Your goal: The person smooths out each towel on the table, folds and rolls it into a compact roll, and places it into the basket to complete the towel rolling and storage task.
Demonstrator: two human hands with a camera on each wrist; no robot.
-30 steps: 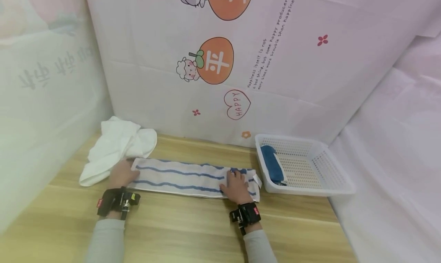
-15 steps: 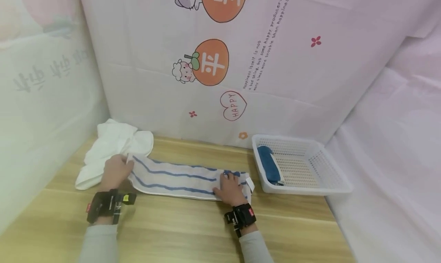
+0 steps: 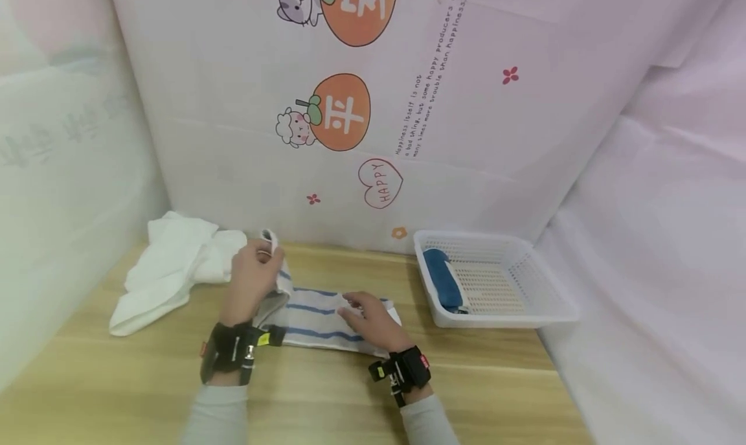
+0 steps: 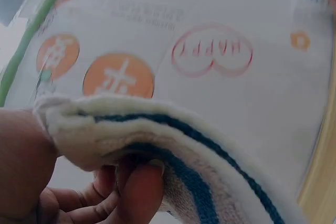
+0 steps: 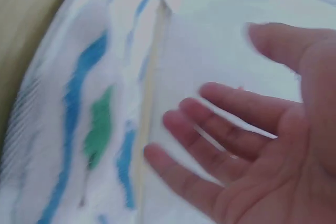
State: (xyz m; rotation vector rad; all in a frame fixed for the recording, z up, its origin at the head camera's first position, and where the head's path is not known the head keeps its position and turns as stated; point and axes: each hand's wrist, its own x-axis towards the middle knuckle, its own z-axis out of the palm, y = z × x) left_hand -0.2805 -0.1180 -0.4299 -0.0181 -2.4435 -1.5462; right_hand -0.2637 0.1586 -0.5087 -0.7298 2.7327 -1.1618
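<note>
A white towel with blue stripes lies as a folded strip on the wooden table, its left end lifted and bent over toward the right. My left hand pinches that raised end; in the left wrist view the thumb and fingers grip the striped towel near its edge. Over the right part of the strip my right hand hovers with fingers spread. The right wrist view has this hand holding nothing, beside the towel, which carries a green leaf-like mark.
A crumpled white cloth lies at the back left of the table. At the back right stands a white plastic basket with a rolled blue towel along its left side. Printed fabric walls enclose the table.
My left hand has lifted the towel's left end and carried it rightward, bending it over the strip. My right hand was resting on the towel and has come up off it.
</note>
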